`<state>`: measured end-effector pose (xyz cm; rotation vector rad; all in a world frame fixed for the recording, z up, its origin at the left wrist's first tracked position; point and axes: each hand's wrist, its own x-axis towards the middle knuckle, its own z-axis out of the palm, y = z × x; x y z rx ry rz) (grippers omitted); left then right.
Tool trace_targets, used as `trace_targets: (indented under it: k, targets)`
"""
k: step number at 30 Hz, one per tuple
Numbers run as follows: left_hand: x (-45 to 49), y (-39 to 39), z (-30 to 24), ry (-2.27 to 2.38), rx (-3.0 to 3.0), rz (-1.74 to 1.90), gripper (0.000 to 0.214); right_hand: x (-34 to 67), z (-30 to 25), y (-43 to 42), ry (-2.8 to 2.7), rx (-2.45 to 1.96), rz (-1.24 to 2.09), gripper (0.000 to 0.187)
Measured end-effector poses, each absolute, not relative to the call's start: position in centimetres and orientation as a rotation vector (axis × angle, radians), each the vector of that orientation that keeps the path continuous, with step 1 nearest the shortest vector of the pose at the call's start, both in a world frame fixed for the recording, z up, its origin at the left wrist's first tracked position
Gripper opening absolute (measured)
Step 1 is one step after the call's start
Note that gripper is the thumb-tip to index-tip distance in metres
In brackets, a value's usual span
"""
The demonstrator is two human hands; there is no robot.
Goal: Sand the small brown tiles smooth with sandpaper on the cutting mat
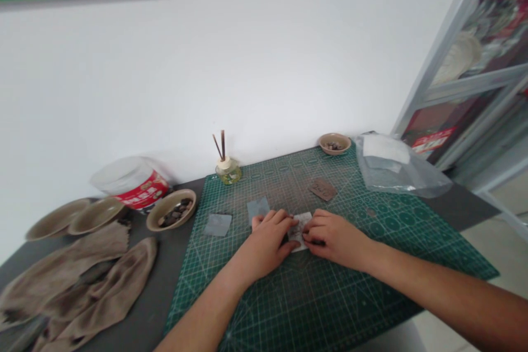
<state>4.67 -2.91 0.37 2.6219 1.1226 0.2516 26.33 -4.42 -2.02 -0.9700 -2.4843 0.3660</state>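
Note:
A small whitish sheet with dark markings [300, 231] lies on the green cutting mat [289, 308] between my hands. My left hand [270, 239] grips its left edge, fingers at the top and thumb near the bottom. At the right edge, my right hand [336, 239] has its fingers bent and pressed together on the same sheet; what is under the fingertips is hidden. Just beyond my left hand is a translucent greyish square [257, 207], with a second translucent square [218, 225] farther left. A brown piece with engraved-looking marks [323, 189] lies beyond my right hand.
Dark pieces fill part of a left bowl [153, 221] and a far bowl [335, 136]. A reed diffuser [229, 171] stands by the wall. Brown cloths [119, 291], a red-labelled tub [142, 191], stacked bowls [53, 220] and a clear plastic bag [416, 179] flank the mat.

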Motion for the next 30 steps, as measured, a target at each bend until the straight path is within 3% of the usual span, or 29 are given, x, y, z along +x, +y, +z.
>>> trace_targets:
  k: [30]
  targets:
    - [4.55, -2.74, -0.04, 1.136, 2.602, 0.294, 0.039, 26.02, -2.53, -4.02, -2.439, -1.139, 0.118, 0.016]
